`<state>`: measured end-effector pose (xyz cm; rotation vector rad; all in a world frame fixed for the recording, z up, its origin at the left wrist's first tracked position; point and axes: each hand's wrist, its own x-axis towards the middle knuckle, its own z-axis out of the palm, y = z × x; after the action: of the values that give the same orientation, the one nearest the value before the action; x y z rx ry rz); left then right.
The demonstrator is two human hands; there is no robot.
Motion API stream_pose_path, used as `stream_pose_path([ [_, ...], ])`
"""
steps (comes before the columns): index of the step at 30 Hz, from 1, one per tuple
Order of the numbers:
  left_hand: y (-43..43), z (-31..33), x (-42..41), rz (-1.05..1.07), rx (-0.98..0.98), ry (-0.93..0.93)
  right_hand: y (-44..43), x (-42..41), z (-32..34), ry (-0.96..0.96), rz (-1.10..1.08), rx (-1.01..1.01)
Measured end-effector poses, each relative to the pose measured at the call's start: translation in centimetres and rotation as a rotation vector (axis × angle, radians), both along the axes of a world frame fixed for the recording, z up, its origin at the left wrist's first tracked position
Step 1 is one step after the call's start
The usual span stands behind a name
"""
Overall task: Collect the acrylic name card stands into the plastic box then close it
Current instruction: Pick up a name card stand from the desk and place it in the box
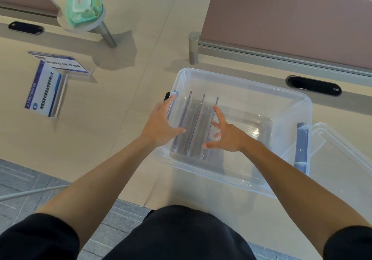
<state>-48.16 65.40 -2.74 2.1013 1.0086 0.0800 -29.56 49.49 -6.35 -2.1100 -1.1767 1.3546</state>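
**Three stands filed in the box, two more waiting on the desk**

The clear plastic box [231,171] sits open on the desk [120,98] in front of the person. Three acrylic stands [198,122] are on edge in its left end, side by side like files. That arrangement looks chosen to save room and leave the right half of the box free for more.

The left hand [161,123] rests against the box's left wall with straight, relaxed fingers [171,100] and grasps nothing. It seems to be there to steady the box. The right hand [227,139] is inside the box over the stands, its fingers [219,112] spread wide and released, also holding nothing. The index fingertip is right beside the top edge of the rightmost stand, but whether it touches cannot be told. The pose suggests the row is being squared up or kept from tipping.

Two name card stands [50,90] with blue-and-white cards lie flat at the left of the desk, well apart from the box. They overlap at a corner to form an L. The lid [338,165] lies beside the box on the right, next to a blue latch [301,145], so closing is not yet possible.

A pack of wet wipes [83,3] sits on a small round shelf at the far left.

By my reading the task is a little past halfway. The next reach would be for the two stands out on the desk, and the lid comes last.
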Motion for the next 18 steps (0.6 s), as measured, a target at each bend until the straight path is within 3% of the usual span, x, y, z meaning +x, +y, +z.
stream_pose_path([
  [18, -0.02, -0.03, 0.05, -0.001, 0.007, 0.007, -0.21, -0.06, -0.08, -0.008, -0.001, 0.001],
])
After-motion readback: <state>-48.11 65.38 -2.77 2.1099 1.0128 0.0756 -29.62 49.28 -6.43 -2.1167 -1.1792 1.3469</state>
